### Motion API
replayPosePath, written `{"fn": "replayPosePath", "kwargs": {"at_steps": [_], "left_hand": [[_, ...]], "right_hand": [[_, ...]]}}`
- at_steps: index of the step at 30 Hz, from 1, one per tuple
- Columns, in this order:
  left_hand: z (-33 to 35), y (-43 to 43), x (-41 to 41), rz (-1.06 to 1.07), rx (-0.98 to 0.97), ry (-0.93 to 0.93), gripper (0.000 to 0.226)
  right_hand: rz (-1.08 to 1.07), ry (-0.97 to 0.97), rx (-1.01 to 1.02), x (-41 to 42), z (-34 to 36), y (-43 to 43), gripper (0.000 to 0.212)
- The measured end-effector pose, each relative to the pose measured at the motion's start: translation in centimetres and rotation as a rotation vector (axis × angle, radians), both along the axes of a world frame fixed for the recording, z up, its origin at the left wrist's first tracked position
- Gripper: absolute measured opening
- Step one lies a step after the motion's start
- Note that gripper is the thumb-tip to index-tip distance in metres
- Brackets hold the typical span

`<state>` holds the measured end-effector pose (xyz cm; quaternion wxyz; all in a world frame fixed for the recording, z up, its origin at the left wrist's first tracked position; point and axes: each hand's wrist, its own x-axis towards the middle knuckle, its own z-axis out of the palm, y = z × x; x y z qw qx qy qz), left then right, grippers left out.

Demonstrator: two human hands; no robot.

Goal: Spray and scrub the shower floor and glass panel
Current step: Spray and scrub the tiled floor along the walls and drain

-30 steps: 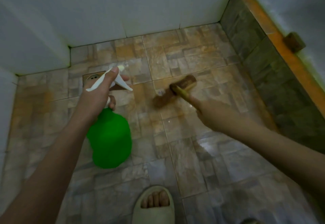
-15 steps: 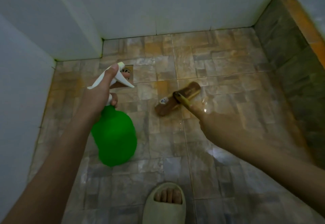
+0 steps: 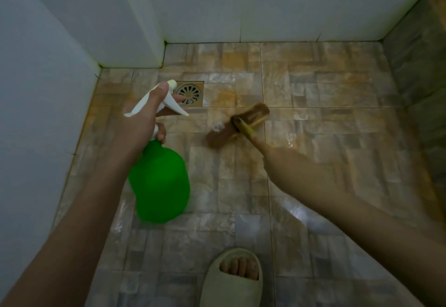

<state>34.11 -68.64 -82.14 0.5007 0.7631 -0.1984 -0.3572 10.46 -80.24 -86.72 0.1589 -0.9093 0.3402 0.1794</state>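
My left hand point(image 3: 142, 123) kept its fingers curled round the bulbous green plastic spray bottle point(image 3: 159, 181); my right hand point(image 3: 296, 174), gripping the brown long-handled scrub brush point(image 3: 241, 123), had worked it nearer the square metal floor drain point(image 3: 190, 93), so floor scrubbing seemed underway

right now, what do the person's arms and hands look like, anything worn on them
The left arm and right arm are bare as far as the frame shows: no sleeves, watch or bands. The left grip and right grip are bare hands, with no gloves and no rings that I can see. The right one is motion-blurred, so small details there are unclear.
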Motion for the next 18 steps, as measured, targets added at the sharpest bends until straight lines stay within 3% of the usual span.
{"fn": "replayPosePath", "kwargs": {"at_steps": [5, 8, 12, 16, 18], "left_hand": [[0.6, 0.7, -0.1, -0.013, -0.034, 0.004, 0.03], [1.1, 0.8, -0.3, 0.005, -0.046, 0.014, 0.028], [1.2, 0.6, -1.3, -0.007, -0.046, 0.012, 0.027], [1.1, -0.1, -2.7, -0.09, -0.007, 0.033, 0.04], [0.7, -0.6, -3.5, -0.137, -0.009, 0.031, 0.034]], "right_hand": [[0.066, -0.15, -0.057, 10.8, -3.4, -5.0, 0.083], [0.019, -0.142, -0.031, 6.5, -2.3, -4.0, 0.089], [-0.016, 0.063, -0.083, -3.5, 0.2, 0.2, 0.087], [-0.093, -0.044, -0.067, 0.3, -1.3, -4.2, 0.075], [-0.141, -0.06, -0.049, 1.0, -1.3, -6.1, 0.075]]}}
